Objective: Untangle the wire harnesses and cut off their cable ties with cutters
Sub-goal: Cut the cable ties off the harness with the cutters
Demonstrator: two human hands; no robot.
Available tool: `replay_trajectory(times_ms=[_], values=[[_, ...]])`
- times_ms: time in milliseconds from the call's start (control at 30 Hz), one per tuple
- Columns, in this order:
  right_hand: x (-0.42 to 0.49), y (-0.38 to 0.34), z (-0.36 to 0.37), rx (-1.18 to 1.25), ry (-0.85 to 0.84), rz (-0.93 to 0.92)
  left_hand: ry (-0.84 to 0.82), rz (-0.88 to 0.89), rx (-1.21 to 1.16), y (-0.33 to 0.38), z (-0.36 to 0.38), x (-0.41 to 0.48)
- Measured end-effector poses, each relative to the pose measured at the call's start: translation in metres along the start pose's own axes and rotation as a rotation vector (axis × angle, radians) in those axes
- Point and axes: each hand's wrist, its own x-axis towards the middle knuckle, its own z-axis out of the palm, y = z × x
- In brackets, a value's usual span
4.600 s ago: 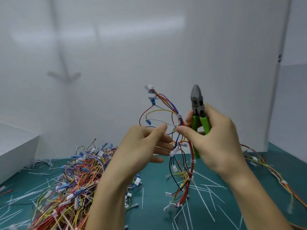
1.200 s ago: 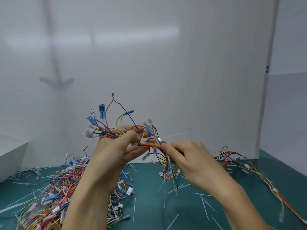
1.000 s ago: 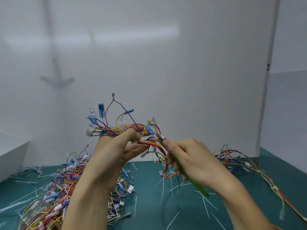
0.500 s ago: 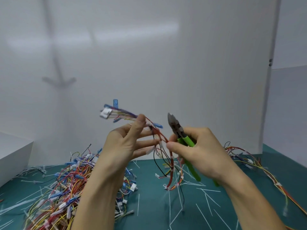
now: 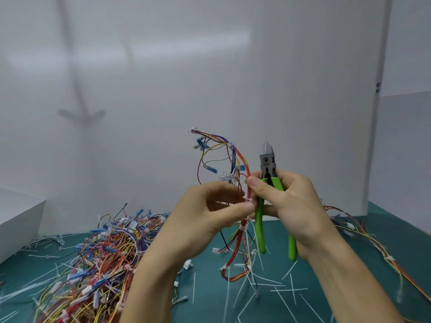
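You are between cuts: the wire harness [image 5: 236,157] is lifted clear of the bench [image 5: 205,287] and stretched upright between both hands, so this looks like the sorting step, finding the next tie rather than snipping it.

Your left hand [image 5: 203,213] is curled, with thumb and fingertips pinching the red trunk of the harness. Your right hand [image 5: 291,206] does two jobs. Its thumb and forefinger pinch the same trunk just at 12 o'clock from the left hand's grip, while the remaining fingers wrap the green handles of the cutters [image 5: 268,159]. The cutter nose points to 12 o'clock, apart from the wires, and its blades look closed.

A white cable tie [image 5: 242,228] sits on the trunk just at 6 o'clock from your hands; more ties show further down the hanging tail. The next move probably calls for freeing your right fingertips, tipping the nose down to that tie, and slipping one blade under the strap alone, since the wires lie tight against it.

The untouched pile of harnesses [image 5: 105,257] lies on the bench at 8 o'clock from your hands, cut tie offcuts [image 5: 279,290] at 5 o'clock, and another harness [image 5: 363,234] at 3 o'clock.
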Motion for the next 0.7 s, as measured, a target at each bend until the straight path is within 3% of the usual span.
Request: replay_trajectory(times_ms=[300,533,700], values=[[-0.0006,0.0032,0.0048,-0.003,0.013,-0.018,0.102,0.067,0.063,-0.0072,0.0032,0.0030],[-0.0004,0.0047,0.0061,-0.006,0.001,0.010,0.082,0.015,0.012,-0.0075,0.0002,0.0025],[0.0013,0.0029,0.0000,-0.025,-0.042,0.055,0.204,-0.028,-0.056,-0.0107,0.0000,0.0051]])
